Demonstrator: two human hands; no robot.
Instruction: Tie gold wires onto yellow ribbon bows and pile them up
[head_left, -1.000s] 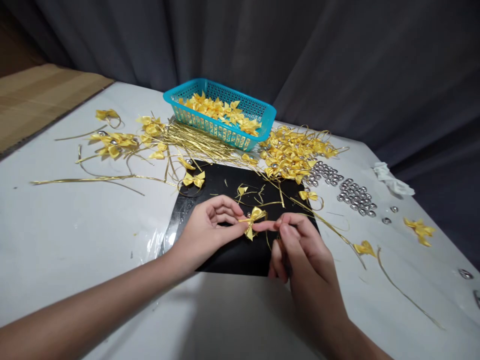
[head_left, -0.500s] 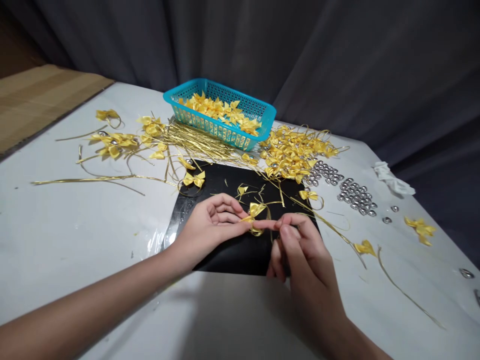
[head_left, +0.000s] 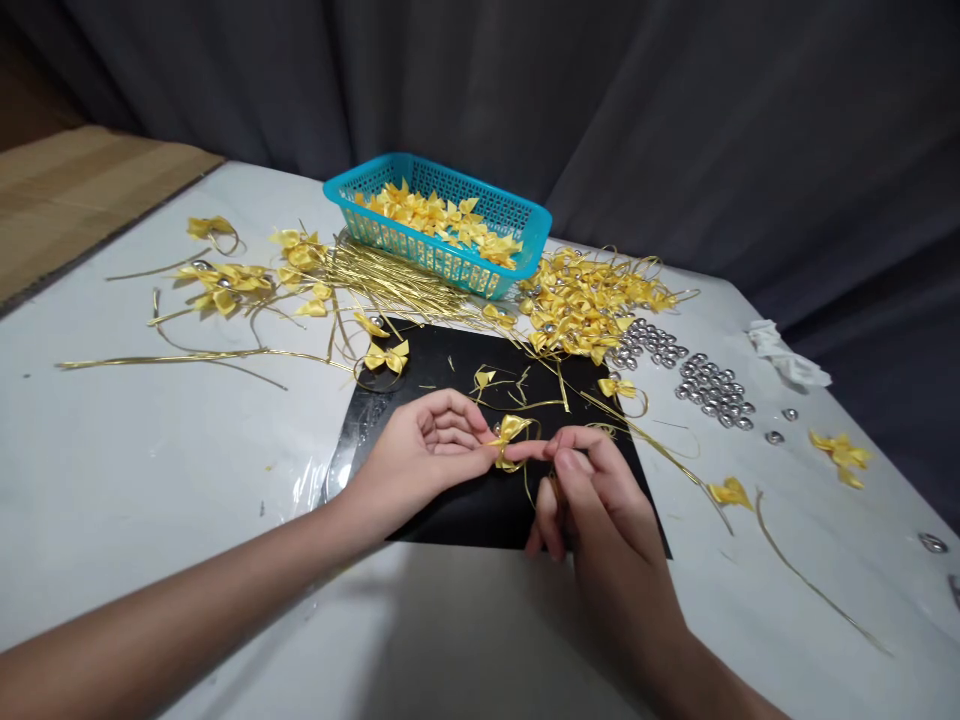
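Note:
My left hand point(head_left: 431, 440) pinches a yellow satin ribbon bow point(head_left: 512, 432) over the black mat point(head_left: 442, 510). A gold wire loop runs from the bow, and one finger reaches past the bow toward the other hand. My right hand point(head_left: 600, 490) is closed just right of the bow, its thumb and forefinger pressed together at that fingertip, on what seems to be the thin gold wire; the exact hold is partly hidden. Short gold wire pieces and a small yellow ribbon scrap point(head_left: 484, 379) lie on the mat behind the bow.
A teal basket point(head_left: 536, 245) of yellow bows stands at the back, with gold wires point(head_left: 394, 280) before it. Finished-looking bows point(head_left: 577, 300) are heaped right, beside silver oval pieces point(head_left: 716, 390). More bows point(head_left: 225, 285) lie left. A white crumpled item point(head_left: 787, 355) sits far right.
The bow has turned slightly in my left fingers. My right hand has shifted a little to the left, and more of the mat's right corner shows.

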